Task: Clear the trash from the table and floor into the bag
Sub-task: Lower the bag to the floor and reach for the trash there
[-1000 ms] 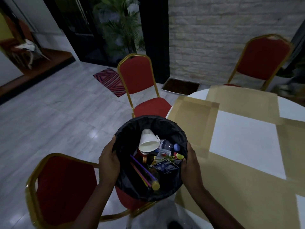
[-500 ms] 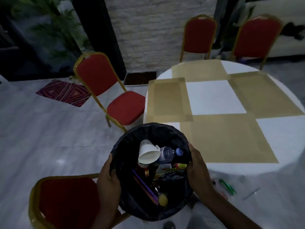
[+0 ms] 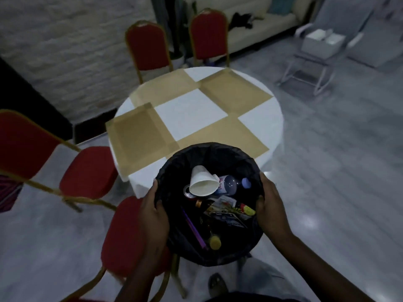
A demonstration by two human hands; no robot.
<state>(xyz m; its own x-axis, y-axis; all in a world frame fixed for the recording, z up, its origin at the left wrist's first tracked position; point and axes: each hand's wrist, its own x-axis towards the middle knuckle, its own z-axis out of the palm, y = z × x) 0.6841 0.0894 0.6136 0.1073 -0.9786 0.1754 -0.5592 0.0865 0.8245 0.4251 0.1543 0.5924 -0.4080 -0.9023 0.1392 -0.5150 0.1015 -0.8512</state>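
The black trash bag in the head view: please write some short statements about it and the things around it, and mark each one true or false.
1. Both hands hold the black trash bag by its rim, the left hand and the right hand on opposite sides. True.
2. The bag is empty. False: it holds a white paper cup, a plastic bottle and other trash.
3. The cup stands upright. False: it lies on its side, its opening facing the camera.
4. The round table has a white and tan chequered cover. True.
5. The chairs have blue seats. False: they are red.
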